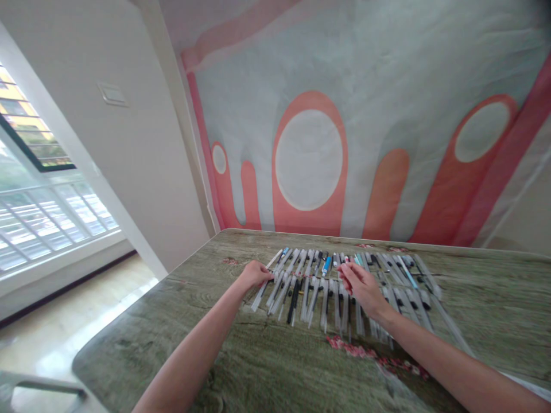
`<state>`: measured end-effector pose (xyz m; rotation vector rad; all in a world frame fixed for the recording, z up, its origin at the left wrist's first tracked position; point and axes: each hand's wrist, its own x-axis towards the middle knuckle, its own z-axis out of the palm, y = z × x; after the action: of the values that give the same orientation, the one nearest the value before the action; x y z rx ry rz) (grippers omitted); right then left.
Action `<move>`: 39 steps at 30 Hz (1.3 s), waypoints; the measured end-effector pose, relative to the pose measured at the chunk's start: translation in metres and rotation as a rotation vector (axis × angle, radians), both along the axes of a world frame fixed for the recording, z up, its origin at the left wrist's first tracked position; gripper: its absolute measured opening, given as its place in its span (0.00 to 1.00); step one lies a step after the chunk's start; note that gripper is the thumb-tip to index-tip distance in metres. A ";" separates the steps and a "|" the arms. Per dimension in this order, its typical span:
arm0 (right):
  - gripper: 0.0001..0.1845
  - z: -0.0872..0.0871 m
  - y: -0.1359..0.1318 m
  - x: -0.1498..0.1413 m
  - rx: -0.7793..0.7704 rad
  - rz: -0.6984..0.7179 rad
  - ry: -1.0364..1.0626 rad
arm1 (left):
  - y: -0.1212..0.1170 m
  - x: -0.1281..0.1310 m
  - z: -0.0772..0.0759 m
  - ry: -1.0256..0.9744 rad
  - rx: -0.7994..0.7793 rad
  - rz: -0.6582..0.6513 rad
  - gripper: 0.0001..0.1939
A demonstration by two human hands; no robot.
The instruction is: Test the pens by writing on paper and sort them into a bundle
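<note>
Two rows of pens lie side by side across the table, many with clear barrels and some black, blue or white. My left hand (257, 274) is at the left end of the rows, its fingers closed on the upper end of a clear pen (259, 296) in the front row. Above the right-hand middle of the rows, my right hand (359, 282) has its thumb and fingers pinched together; whatever is between them is too small to make out. A blue pen (326, 266) lies between the hands in the back row. Parts of both rows are hidden under my right hand.
The wood-patterned table (172, 338) has printed pink flowers (353, 347) near the front row. Behind it stands a grey wall with red-pink shapes (309, 221). A railing (55, 212) and window are at the left, with a chair (43, 381) at lower left.
</note>
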<state>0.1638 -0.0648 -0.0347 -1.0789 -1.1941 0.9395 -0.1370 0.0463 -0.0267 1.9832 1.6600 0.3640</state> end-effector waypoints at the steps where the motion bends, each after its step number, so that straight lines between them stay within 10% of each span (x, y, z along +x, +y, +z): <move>1: 0.20 0.000 0.000 0.000 0.001 0.002 -0.001 | -0.001 0.000 0.000 -0.002 0.005 -0.002 0.16; 31: 0.18 0.004 0.001 0.001 0.013 0.036 0.038 | -0.030 -0.005 0.015 0.000 0.190 -0.098 0.17; 39: 0.19 0.017 0.011 0.013 0.057 -0.042 0.044 | -0.062 0.057 0.039 -0.276 0.348 -0.282 0.15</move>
<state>0.1764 -0.0533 -0.0177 -1.0292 -1.1517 0.8872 -0.0803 -0.0158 0.0126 2.2564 1.1867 0.8225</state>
